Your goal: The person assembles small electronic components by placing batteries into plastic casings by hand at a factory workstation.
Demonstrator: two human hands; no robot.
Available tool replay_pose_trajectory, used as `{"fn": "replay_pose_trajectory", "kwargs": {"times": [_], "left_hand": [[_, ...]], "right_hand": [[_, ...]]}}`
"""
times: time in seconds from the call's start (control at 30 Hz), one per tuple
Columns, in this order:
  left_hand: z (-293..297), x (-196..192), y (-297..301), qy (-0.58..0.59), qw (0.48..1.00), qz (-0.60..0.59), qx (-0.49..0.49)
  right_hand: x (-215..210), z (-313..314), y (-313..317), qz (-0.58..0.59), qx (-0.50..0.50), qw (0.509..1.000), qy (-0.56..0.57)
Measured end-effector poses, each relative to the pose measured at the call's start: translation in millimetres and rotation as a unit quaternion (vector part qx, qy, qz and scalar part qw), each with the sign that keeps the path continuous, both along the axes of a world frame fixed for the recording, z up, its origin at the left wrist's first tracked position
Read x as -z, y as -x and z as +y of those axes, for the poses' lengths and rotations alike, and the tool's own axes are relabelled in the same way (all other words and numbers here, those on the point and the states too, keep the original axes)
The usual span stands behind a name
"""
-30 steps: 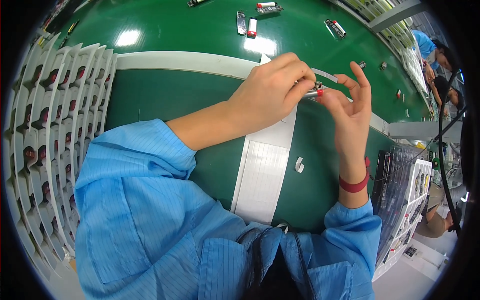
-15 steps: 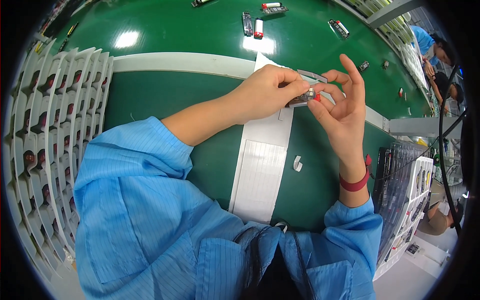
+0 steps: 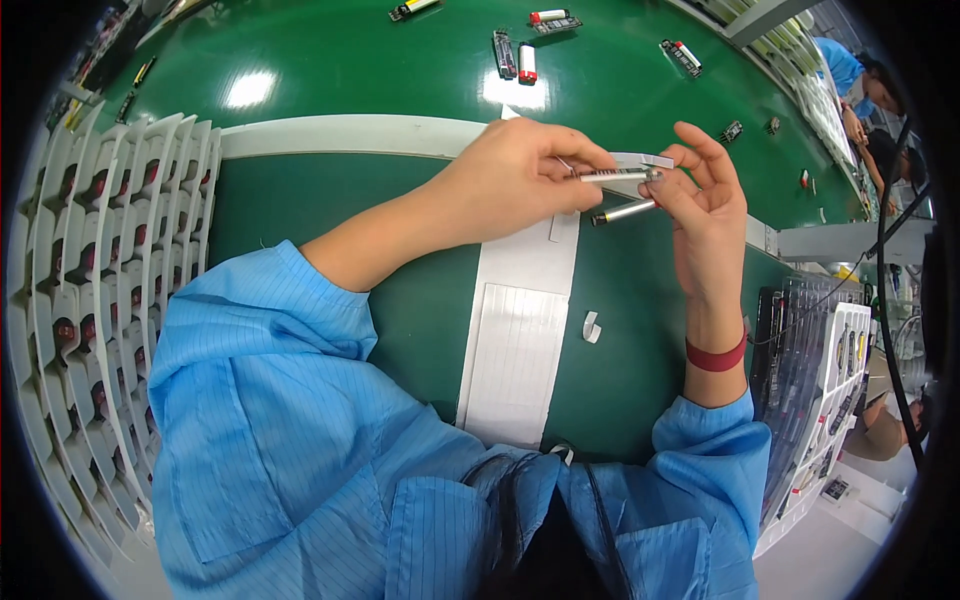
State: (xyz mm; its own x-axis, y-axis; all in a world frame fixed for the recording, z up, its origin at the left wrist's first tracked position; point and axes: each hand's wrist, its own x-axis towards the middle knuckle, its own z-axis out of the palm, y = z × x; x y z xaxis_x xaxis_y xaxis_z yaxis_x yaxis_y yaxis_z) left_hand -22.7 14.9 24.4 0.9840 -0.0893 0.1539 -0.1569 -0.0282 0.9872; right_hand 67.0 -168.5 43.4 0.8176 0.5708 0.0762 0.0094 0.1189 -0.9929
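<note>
Dark green covers the bench (image 3: 410,370) before the person, who wears a blue, thinly striped garment (image 3: 300,430) with loose sleeves. Close to the body lies a long white sheet (image 3: 512,370), running away up the bench, and to its right a curled white scrap (image 3: 592,327) rests on the green. Stacked pale trays (image 3: 120,300) with dark and red pieces in their pockets stand at the left; clear and white trays (image 3: 835,390) stand at the right.

Over the sheet's far end, the left hand (image 3: 530,180) grasps one end of a slim board (image 3: 615,175), thumb against fingers. The right hand (image 3: 708,195), with a red band (image 3: 716,352) at its wrist, pinches the board's other end, its upper fingers lifted and bent. A silver cylinder (image 3: 628,211) sticks out leftward from the right thumb, just below the board. Behind the board a pale strip (image 3: 640,160) reaches the right fingers (whether they grip it, I cannot tell).

Past a white rail (image 3: 340,137), a glossy green surface (image 3: 350,65) carries scattered boards, among them a dark board (image 3: 503,55) beside a red-and-white cylinder (image 3: 527,62). Farther right, a co-worker in blue (image 3: 842,70) leans in.
</note>
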Motion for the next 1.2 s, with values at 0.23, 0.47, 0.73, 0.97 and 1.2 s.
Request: {"fn": "replay_pose_trajectory", "kwargs": {"times": [0.23, 0.47, 0.73, 0.97, 1.2], "left_hand": [[2, 13, -9, 0.041, 0.995, 0.026, -0.086], [7, -8, -4, 0.157, 0.974, 0.157, -0.050], [1, -3, -3, 0.163, 0.970, 0.179, -0.031], [-2, 5, -5, 0.267, 0.946, 0.186, -0.006], [-5, 5, -1, 0.284, 0.944, 0.169, -0.003]], "right_hand": [[5, 11, 17, -0.136, 0.087, 0.987, -0.003], [2, 8, 9, -0.388, 0.100, 0.910, 0.104], [-12, -1, 10, 0.064, -0.011, 0.996, -0.068], [0, 0, 5, -0.032, 0.039, 0.999, -0.004], [3, 4, 13, -0.085, 0.046, 0.995, -0.004]]}}
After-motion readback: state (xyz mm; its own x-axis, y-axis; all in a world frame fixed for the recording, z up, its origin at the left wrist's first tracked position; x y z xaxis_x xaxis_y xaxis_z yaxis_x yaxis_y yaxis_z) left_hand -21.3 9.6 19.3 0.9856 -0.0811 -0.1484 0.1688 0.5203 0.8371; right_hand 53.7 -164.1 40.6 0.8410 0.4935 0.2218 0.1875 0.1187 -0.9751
